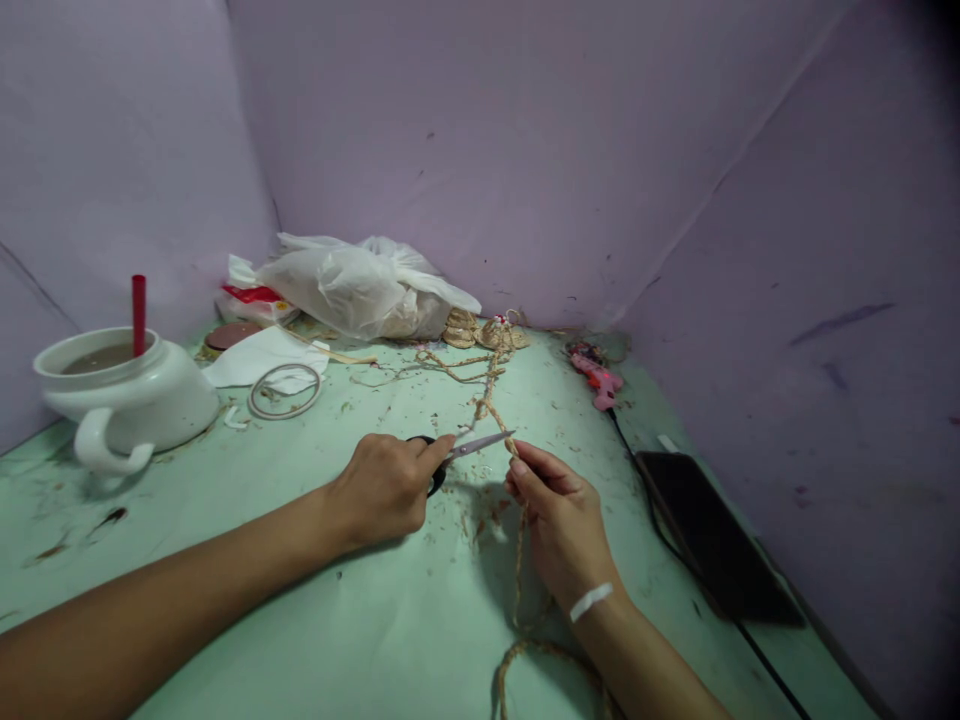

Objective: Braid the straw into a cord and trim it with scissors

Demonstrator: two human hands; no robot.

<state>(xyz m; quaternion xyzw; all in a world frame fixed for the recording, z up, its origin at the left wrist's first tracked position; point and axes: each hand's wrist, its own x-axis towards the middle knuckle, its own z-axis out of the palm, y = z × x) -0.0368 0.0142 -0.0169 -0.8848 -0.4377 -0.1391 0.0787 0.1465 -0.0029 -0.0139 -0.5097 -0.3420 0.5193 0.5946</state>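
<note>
My left hand [386, 490] is closed around the black handles of a pair of scissors [480, 446], whose blades point right. Between thumb and fingers, my right hand [562, 505] pinches a tan braided cord [519, 560]. The blade tips lie at the cord, just above my right fingertips; whether they touch it I cannot tell. Beyond my fingers the cord runs up the table to a woven tan piece [502, 333] near the back wall. Below my right hand it hangs down and curves in a loop at the front edge of the picture.
A white mug-like pot [142, 400] with liquid and a red stick stands at left. Near it lie a ring [253, 400] and white paper [247, 358]. A white plastic bag [360, 290] rests at the back. A dark phone [712, 535] and a pink object [600, 380] with a cable lie right.
</note>
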